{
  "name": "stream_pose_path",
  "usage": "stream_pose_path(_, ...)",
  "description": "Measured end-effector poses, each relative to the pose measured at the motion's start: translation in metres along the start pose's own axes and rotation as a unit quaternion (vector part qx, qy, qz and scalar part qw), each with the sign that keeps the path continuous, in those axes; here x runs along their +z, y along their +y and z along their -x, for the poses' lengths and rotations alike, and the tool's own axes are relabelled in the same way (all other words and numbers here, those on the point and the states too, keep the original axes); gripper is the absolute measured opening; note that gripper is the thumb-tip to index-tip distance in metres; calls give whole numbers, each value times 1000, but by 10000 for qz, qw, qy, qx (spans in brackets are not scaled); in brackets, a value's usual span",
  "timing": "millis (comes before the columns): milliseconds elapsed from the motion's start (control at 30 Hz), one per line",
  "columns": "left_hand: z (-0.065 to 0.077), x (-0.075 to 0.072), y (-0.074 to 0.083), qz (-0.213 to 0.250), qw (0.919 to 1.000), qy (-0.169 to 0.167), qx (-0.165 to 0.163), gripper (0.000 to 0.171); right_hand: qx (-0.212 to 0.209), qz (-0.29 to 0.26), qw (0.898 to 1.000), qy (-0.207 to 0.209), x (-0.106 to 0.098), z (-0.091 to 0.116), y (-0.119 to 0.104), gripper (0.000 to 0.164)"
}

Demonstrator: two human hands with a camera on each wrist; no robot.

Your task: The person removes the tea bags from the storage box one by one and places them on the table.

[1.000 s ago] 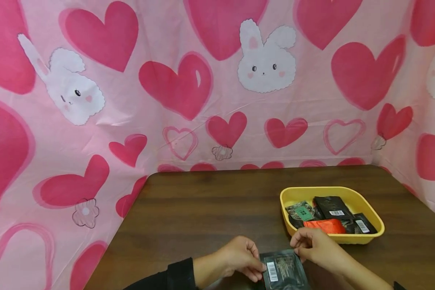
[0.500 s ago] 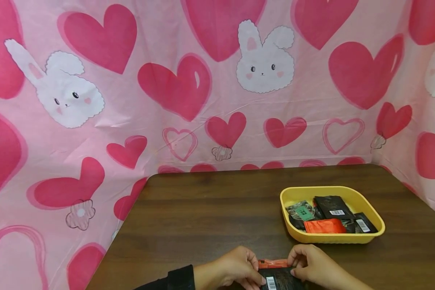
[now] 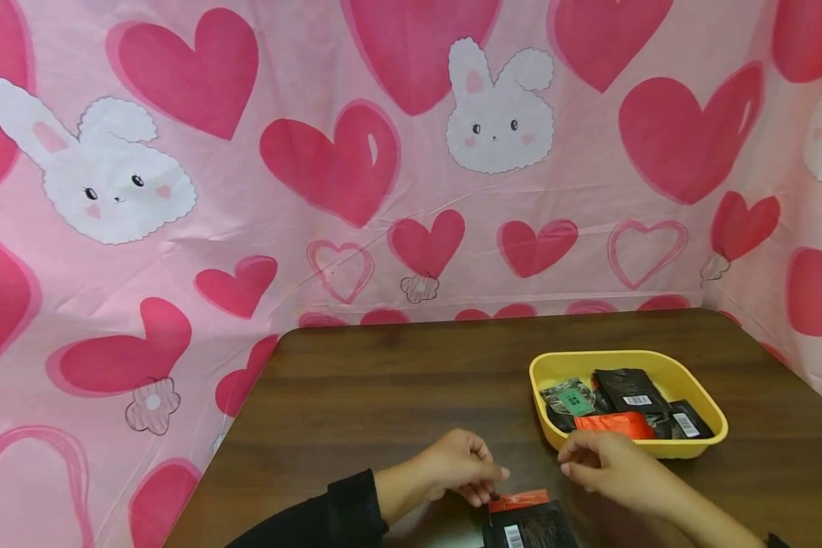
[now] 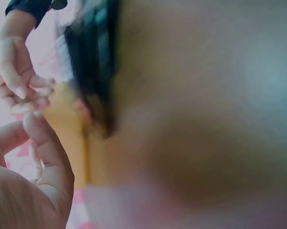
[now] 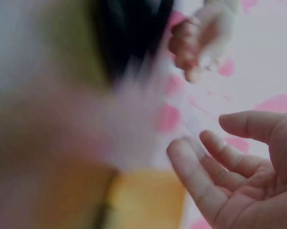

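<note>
At the bottom of the head view lies a flat black packet with a white barcode label; its near part is cut off by the frame. Beyond its far edge shows a strip of orange wrapping. My left hand hovers just left of and beyond the packet, fingers loosely bent and holding nothing. To the right, my right hand is apart from the packet, its fingers spread and relaxed in the right wrist view. Blurred, the dark packet also appears in the left wrist view.
A yellow basket stands on the brown wooden table beyond my right hand. Inside are several packets, among them a black one, an orange one and a green-labelled one. Pink heart-patterned cloth hangs behind.
Both hands held the packet by its edges earlier. It has been lowered toward me, orange strip now showing, and let go. The hands have lifted away and parted.
</note>
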State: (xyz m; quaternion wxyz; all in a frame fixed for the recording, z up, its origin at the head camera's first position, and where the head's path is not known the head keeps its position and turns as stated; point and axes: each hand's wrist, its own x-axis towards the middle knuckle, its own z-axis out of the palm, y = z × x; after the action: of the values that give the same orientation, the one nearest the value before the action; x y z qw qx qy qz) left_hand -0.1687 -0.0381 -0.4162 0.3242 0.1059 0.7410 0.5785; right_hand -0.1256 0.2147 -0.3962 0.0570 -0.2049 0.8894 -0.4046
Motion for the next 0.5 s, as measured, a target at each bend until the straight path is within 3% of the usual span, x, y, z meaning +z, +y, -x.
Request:
stream_pose_path(100,-18,3,21,92,9996,102,244,12,187,215,9984,481,-31,-7,6,14)
stream_pose_path(267,-52,20,59,304,9989,54,359,16,1058,872,9848,1068,-79,-23,39,25)
stream_pose_path(400,-79,37,83,609,9979,-30,235,21,1517,1471,9724,993,-103,-32,66,32)
stream_pose_path(500,-99,50,94,848,9964,-42,75,27,1789,1855,9625,849,-109,-35,80,31)
